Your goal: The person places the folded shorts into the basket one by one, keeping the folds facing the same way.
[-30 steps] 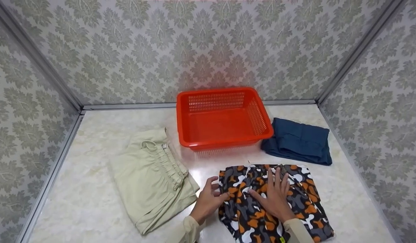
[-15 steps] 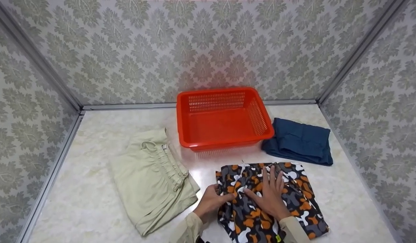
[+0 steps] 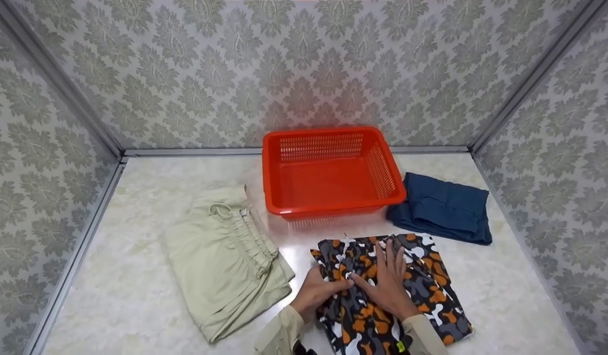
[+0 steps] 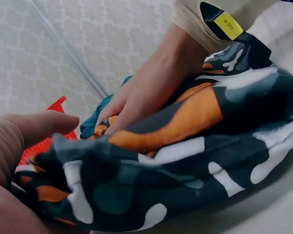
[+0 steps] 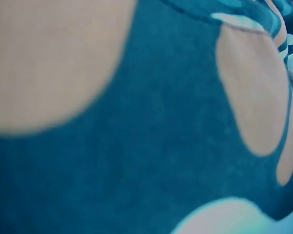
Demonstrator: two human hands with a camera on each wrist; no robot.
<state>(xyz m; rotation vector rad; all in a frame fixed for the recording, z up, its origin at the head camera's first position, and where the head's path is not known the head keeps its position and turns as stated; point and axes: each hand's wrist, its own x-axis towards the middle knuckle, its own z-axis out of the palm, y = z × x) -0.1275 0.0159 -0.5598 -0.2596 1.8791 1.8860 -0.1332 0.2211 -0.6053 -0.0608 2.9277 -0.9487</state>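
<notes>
A: Progress?
B: Partway, I'd judge. Patterned garment (image 3: 368, 320) on the surface (image 3: 126, 246), in front of the red basket (image 3: 333, 208). Layered but loose, left side bunched up; fold looks unfinished.
A: Other two?
B: Blue garment (image 3: 444, 204), just right of the basket: compact, squared stack, looks done. Beige trousers (image 3: 220, 271), left: spread wider, waistband slanting, seem doubled over at most. Probably need more folding. None of the three is in the basket.
A: Hands?
B: Left hand (image 3: 316, 292) grips the patterned garment's left edge: thumb on top, other fingers out of sight at the edge. Left wrist view has the cloth raised there. Right hand (image 3: 390, 288) lies flat on the same garment, fingers straight and pointing basketward, thumb out toward the left thumb, tips near each other. Pressing, not gripping.
A: Right wrist view?
B: Close, blurred print; no fingers I can make out.
</notes>
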